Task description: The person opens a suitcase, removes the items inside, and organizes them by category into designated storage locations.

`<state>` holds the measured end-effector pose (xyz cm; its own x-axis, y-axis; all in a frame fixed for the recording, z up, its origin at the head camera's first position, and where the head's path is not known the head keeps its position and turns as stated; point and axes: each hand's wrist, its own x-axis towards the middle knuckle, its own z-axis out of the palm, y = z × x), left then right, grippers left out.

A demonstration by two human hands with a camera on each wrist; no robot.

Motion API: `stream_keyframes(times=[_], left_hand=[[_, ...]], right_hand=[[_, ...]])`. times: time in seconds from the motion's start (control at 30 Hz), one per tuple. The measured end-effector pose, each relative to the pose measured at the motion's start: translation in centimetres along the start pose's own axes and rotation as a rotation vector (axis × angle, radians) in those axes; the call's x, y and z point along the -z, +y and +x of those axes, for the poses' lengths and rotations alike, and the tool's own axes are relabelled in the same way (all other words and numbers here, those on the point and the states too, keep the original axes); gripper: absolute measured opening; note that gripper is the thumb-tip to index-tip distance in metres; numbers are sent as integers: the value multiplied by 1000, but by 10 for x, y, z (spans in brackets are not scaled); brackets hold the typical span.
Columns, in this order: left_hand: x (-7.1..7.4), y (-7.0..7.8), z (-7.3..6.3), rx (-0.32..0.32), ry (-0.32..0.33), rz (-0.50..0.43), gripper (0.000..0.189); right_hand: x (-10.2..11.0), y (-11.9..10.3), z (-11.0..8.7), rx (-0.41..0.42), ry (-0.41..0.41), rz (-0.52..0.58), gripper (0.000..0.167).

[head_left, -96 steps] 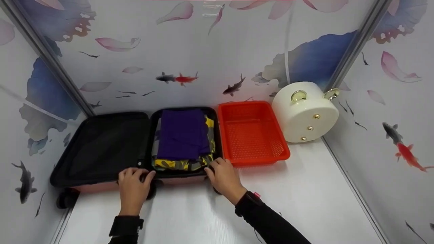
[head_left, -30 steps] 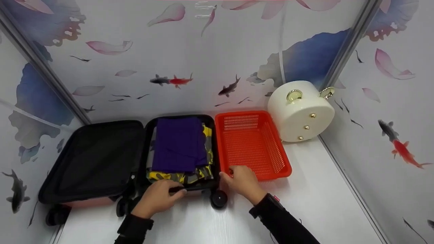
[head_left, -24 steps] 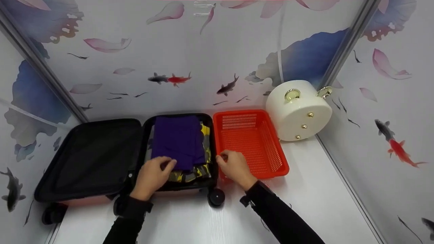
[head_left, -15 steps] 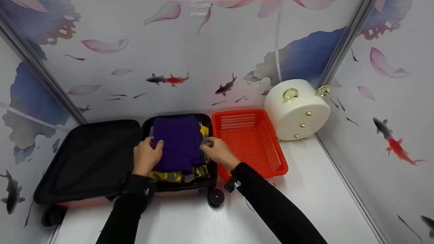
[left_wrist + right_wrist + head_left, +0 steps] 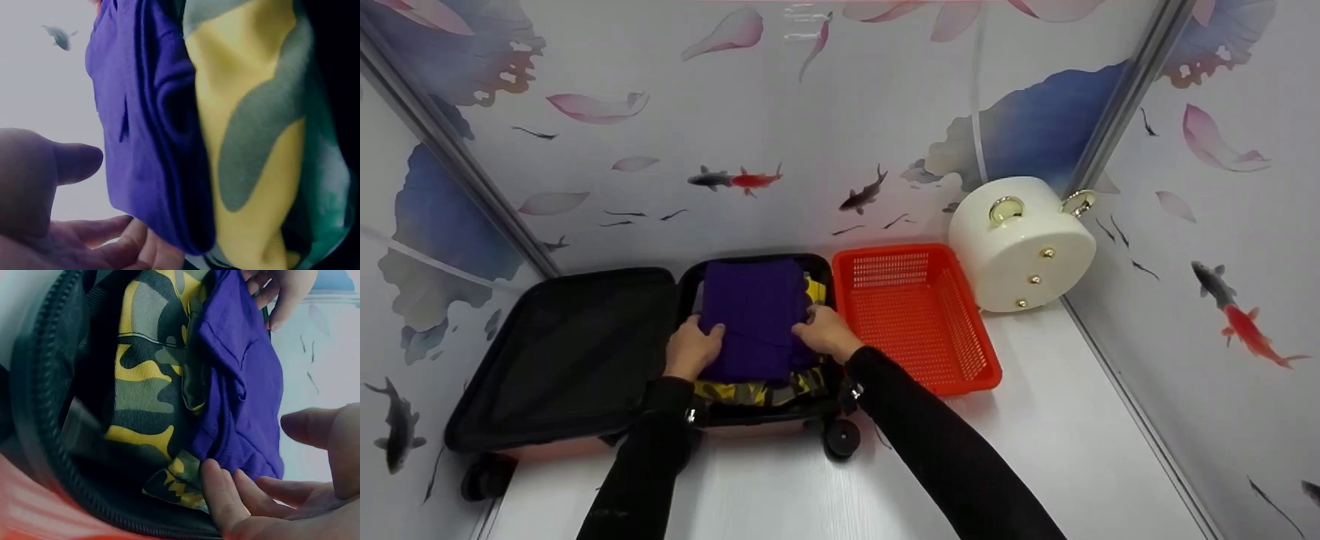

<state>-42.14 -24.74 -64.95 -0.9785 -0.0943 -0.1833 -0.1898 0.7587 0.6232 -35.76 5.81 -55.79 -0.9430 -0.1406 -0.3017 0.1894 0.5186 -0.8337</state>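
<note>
Two black sleeves, the left (image 5: pixel 630 480) and the right (image 5: pixel 952 457), enter from the near edge above a white table (image 5: pixel 780 499). At the near side of the suitcase (image 5: pixel 570 349) is a black wheel (image 5: pixel 842 439); the suitcase lies open flat, a pink shell showing beneath its dark rim. Its left half presents a plain black inner face. Its right half is packed: a yellow, grey and black camouflage garment (image 5: pixel 757 394) lies below, and a folded purple cloth (image 5: pixel 754 319) rests on top, leaving the camouflage exposed along the near and right edges.

The left hand (image 5: pixel 691 349) is at the left edge of the purple cloth, its fingers (image 5: pixel 126 247) extended to the cloth's margin and its thumb (image 5: pixel 79 163) well apart from them; it has hold of nothing. The right hand (image 5: pixel 826 334) is at the opposite edge, its fingers (image 5: pixel 225 500) touching the cloth near the camouflage, with a wide gap to the thumb (image 5: pixel 309 430); it likewise grips nothing.

Just right of the suitcase stands a red perforated basket (image 5: pixel 991 371). Beyond it, near the right corner, is a white drum-shaped object (image 5: pixel 1005 259) with gold knobs and ring fittings. Wall panels (image 5: pixel 810 112) printed with fish, petals and blue leaves form the background.
</note>
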Motion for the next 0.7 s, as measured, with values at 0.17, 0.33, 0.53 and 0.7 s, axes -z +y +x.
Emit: stream_keyframes(times=[0.17, 0.33, 0.53, 0.7], left_hand=[[7, 11, -13, 20, -29, -7, 79], [23, 57, -61, 10, -26, -29, 69], [22, 69, -68, -38, 9, -25, 67], [27, 71, -71, -43, 33, -18, 66]], right_hand=[[-4, -2, 9, -45, 26, -15, 65], [-7, 4, 17, -69, 45, -17, 62], [-14, 11, 26, 1, 101, -101, 62], [-23, 5, 30, 23, 126, -138, 65]])
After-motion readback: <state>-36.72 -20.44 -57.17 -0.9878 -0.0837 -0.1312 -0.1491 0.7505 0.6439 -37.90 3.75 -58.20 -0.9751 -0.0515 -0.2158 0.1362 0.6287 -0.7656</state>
